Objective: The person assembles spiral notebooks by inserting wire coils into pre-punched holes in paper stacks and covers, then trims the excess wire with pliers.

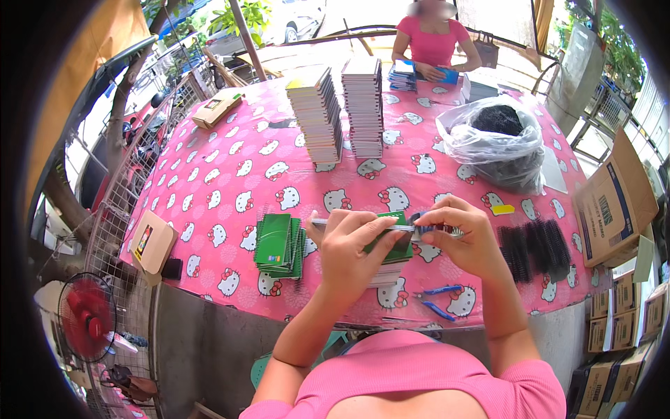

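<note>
My left hand [357, 244] grips a thin notebook [403, 228], seen almost edge-on, with fingers over its top and thumb below. At the notebook's right end my right hand [460, 234] is closed, its thumb and fingertips pinched on a dark spiral coil [423, 228] along that edge. Beneath the hands stands a stack of green-covered notebooks [388, 275]. Left of it lies a pile of green spiral-bound notebooks [273, 239]. Blue-handled pliers [441, 290] rest near the table's front edge. To the right sits a bunch of black spiral coils [534, 250].
Two tall notebook stacks [317, 119] stand mid-table. A clear plastic bag [457, 140] holds black coils. A cardboard box [614, 202] leans at the right edge. A co-worker in pink [433, 45] handles blue booklets across the table. A red fan [87, 318] stands lower left.
</note>
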A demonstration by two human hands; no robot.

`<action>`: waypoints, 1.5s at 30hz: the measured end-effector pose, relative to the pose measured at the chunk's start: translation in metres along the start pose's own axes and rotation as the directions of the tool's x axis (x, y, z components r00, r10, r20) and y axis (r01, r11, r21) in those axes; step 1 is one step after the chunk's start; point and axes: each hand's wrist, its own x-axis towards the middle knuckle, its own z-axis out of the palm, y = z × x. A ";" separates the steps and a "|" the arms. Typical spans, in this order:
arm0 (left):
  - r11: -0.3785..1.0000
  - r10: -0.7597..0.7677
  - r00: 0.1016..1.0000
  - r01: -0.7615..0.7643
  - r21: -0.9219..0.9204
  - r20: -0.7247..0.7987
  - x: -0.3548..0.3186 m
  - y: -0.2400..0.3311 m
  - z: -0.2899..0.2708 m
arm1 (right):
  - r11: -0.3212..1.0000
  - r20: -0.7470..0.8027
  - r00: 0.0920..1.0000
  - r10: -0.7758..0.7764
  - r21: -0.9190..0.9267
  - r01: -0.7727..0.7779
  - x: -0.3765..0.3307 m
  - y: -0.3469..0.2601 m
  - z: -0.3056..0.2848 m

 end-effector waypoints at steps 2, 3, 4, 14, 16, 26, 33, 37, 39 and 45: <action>1.000 0.028 0.999 -0.027 0.006 -0.039 0.002 -0.002 0.012 | 0.993 0.096 0.989 0.115 -0.002 -0.115 0.006 0.000 -0.009; 1.000 -0.005 0.999 0.004 -0.018 -0.036 0.001 -0.004 0.007 | 0.982 0.131 0.974 0.186 0.014 -0.190 0.010 -0.006 -0.006; 0.999 -0.031 0.998 0.030 -0.013 -0.056 0.001 -0.005 0.002 | 0.972 0.177 0.959 0.221 0.041 -0.232 0.016 -0.011 -0.002; 0.993 -0.026 0.996 0.036 0.116 -0.083 -0.013 0.008 0.003 | 0.994 0.173 0.981 0.087 0.052 -0.098 0.001 0.033 -0.010; 0.996 -0.003 0.997 0.011 0.087 -0.082 -0.004 0.005 0.011 | 0.990 0.186 0.975 0.120 -0.090 -0.105 0.002 0.024 -0.018; 0.984 -0.107 0.993 0.114 0.134 -0.058 -0.016 -0.012 0.020 | 0.973 0.081 0.996 0.024 -0.230 -0.004 0.014 -0.017 0.018; 0.985 -0.115 0.986 0.128 0.112 -0.117 -0.016 -0.016 0.025 | 0.957 0.101 0.995 -0.017 -0.287 0.045 0.017 -0.021 0.022; 0.983 -0.120 0.984 0.137 0.121 -0.132 -0.016 -0.011 0.023 | 0.975 0.177 0.983 0.044 -0.223 -0.003 0.020 -0.034 0.022; 0.983 -0.126 0.986 0.140 0.122 -0.113 -0.016 -0.011 0.021 | 0.970 0.199 0.979 0.051 -0.242 -0.001 0.021 -0.038 0.023; 0.991 -0.098 0.992 0.104 0.081 -0.083 -0.014 -0.012 0.022 | 0.909 0.209 0.976 -0.060 -0.393 0.140 0.018 -0.014 0.018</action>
